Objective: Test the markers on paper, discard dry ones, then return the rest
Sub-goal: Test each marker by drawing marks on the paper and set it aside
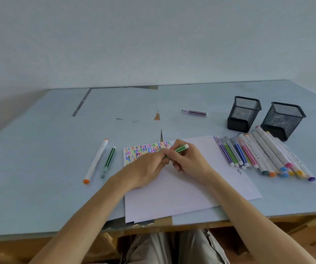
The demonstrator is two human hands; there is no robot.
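Both hands meet over the paper [182, 189] at desk centre, right hand [188, 161] in a closed grip on the green marker [179, 149], left hand [147, 168] pinching its lower end, probably the cap: pull straight apart, then scribble on blank paper toward six o'clock.

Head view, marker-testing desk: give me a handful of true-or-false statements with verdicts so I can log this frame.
1. Both hands, left hand and right hand, grip the green striped marker above the white paper sheet. True.
2. The two black mesh pen cups hold markers. False: no markers show in them; the row of assorted markers lies on the table beside the sheet.
3. A purple striped marker lies alone farther back on the table. True.
4. The sheet is blank. False: colourful zigzag test marks fill its far left corner.
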